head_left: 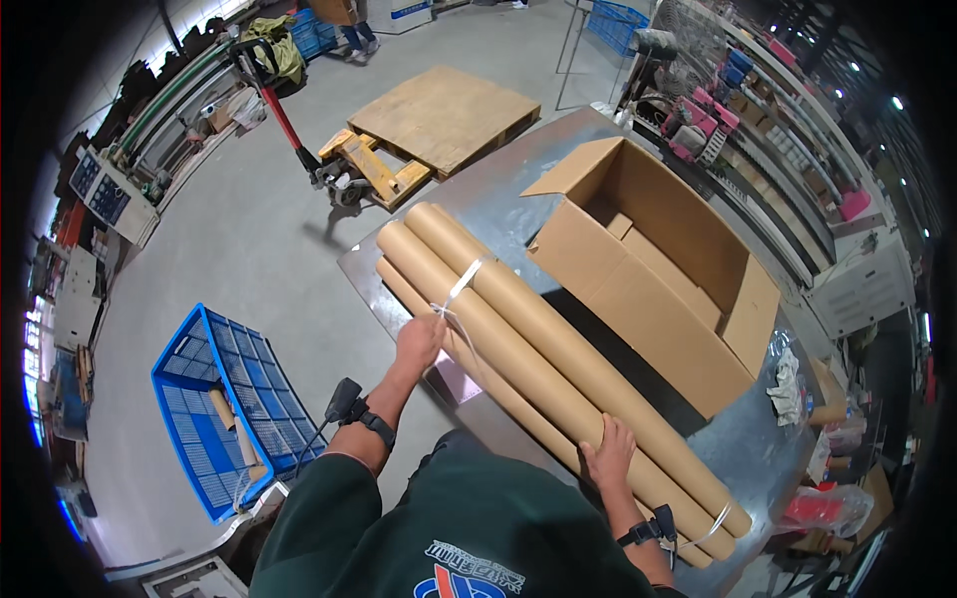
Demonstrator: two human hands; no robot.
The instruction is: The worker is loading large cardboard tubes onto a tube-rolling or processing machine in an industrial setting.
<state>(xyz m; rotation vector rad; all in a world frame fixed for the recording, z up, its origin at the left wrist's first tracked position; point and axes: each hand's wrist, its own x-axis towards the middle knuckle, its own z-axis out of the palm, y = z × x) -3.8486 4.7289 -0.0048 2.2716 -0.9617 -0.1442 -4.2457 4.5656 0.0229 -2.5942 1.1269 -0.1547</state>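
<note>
A bundle of long brown cardboard tubes (518,344) lies slantwise along the near side of a metal table (788,453). White string (461,283) goes round the bundle near its far left end, and another white string (720,518) circles the near right end. My left hand (419,341) is closed at the knot of the far string, against the side of the tubes; its fingertips are partly hidden. Lying on top of the tubes toward their near end, my right hand (610,453) has its fingers spread and holds nothing.
An open cardboard box (638,299) stands on the table just beyond the tubes. Left on the floor is a blue plastic crate (224,399) with brown pieces inside. A yellow pallet jack (374,169) and a wooden pallet (449,115) stand farther off. Machinery (728,189) lines the right.
</note>
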